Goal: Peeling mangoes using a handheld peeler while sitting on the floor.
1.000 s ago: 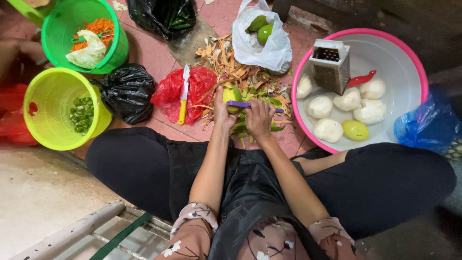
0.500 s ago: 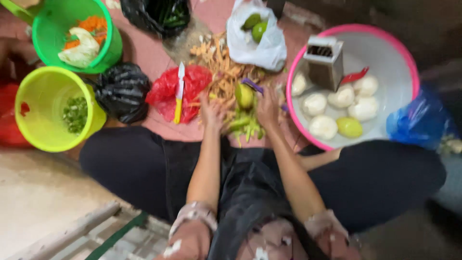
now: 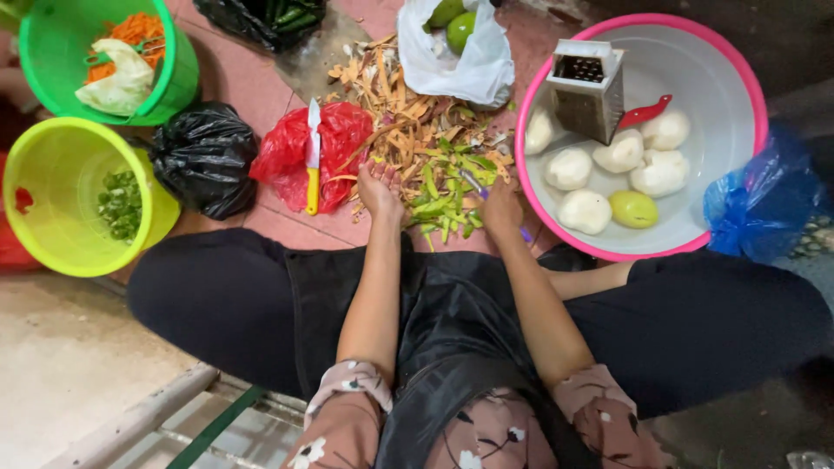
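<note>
Red floor, green peels [image 3: 443, 195] between both hands [image 3: 380, 187].

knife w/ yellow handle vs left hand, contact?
Apart. The head view shows the knife lying on the red bag, with a strip of red bag and floor between its yellow handle and the left hand.

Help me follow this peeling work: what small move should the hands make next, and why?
Probably the left hand should reach for another unpeeled green fruit in the white bag. That hand looks empty above the peel pile, the right hand holds the purple peeler, and the pink basin already holds peeled pieces.
</note>
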